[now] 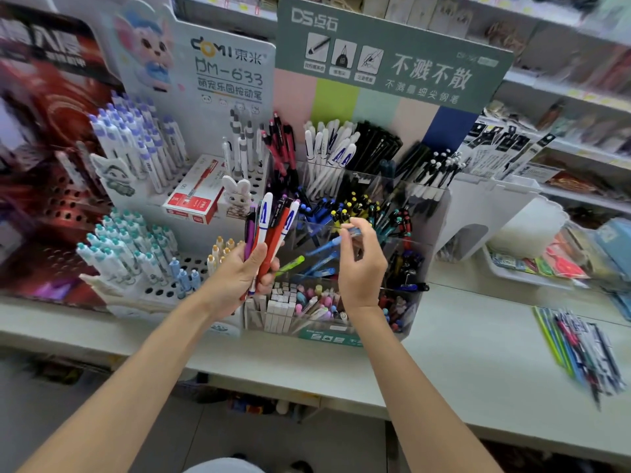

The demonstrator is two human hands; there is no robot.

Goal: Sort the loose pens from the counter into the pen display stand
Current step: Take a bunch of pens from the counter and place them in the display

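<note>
My left hand (244,273) grips a bunch of several pens (269,227), white, red and purple, held upright in front of the clear tiered pen display stand (415,302). My right hand (362,264) is raised over the stand's middle tier and pinches a blue pen (329,245) at its top end, the pen slanting down into a compartment. A pile of loose pens (580,349) lies on the pale counter (461,370) to the right.
A white peg-hole pen stand (191,264) with blue and teal capped pens stands to the left, a red box (194,196) resting on it. Green header board (386,56) rises behind the clear stand. A white tray (522,271) with packets sits at right, shelves behind.
</note>
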